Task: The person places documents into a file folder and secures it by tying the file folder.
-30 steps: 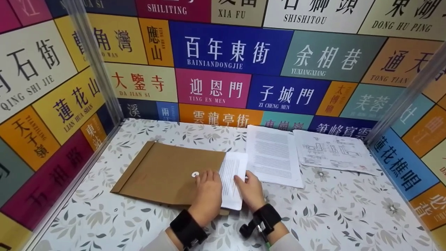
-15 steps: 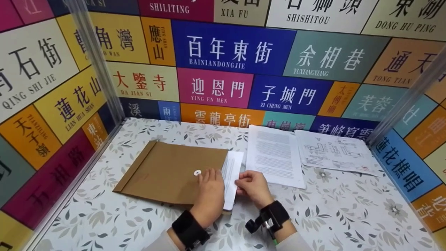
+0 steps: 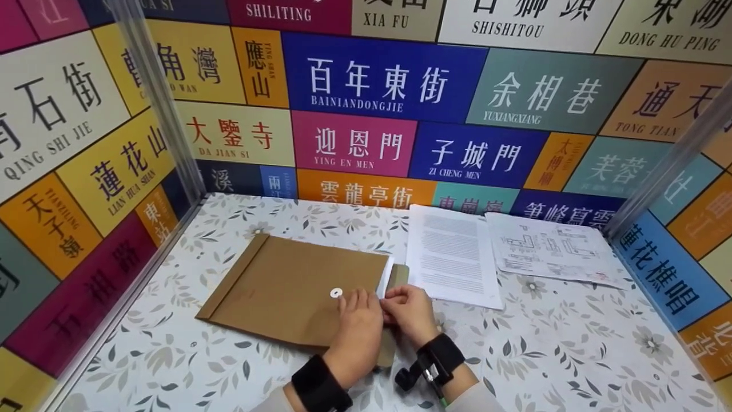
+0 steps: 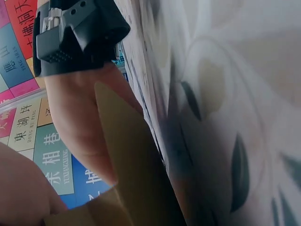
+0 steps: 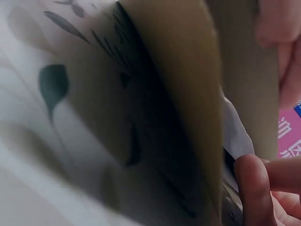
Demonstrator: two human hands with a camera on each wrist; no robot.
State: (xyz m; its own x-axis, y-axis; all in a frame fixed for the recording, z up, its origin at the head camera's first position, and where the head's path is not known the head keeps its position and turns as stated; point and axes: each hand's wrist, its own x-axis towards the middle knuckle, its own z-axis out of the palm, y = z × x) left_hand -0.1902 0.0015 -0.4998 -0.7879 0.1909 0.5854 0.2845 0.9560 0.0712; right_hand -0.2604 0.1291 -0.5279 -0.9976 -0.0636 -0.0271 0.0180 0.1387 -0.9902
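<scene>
A brown paper document envelope (image 3: 286, 292) with a white button lies flat, its mouth facing right. My left hand (image 3: 357, 332) holds it near the mouth, fingers over the top face; the thumb is hidden in the head view. Only a narrow strip of white papers (image 3: 387, 269) shows at the mouth. There my right hand (image 3: 413, 312) pinches the papers' edge. The right wrist view has its thumb and finger beside the white paper edge (image 5: 237, 129). Beyond the mouth the envelope's flap (image 3: 398, 276) reaches out, partly under the hands.
Printed text sheets (image 3: 452, 257) lie right of the envelope, and a sheet with line drawings (image 3: 552, 249) lies farther right. The tabletop (image 3: 577, 343) has a leaf-patterned cover. Panels with street names (image 3: 383, 74) stand at the back and sides.
The papers have slid left into the envelope, from a wide strip showing to a thin one. The left hand and envelope have shifted right. The right hand has followed the papers to the mouth.
</scene>
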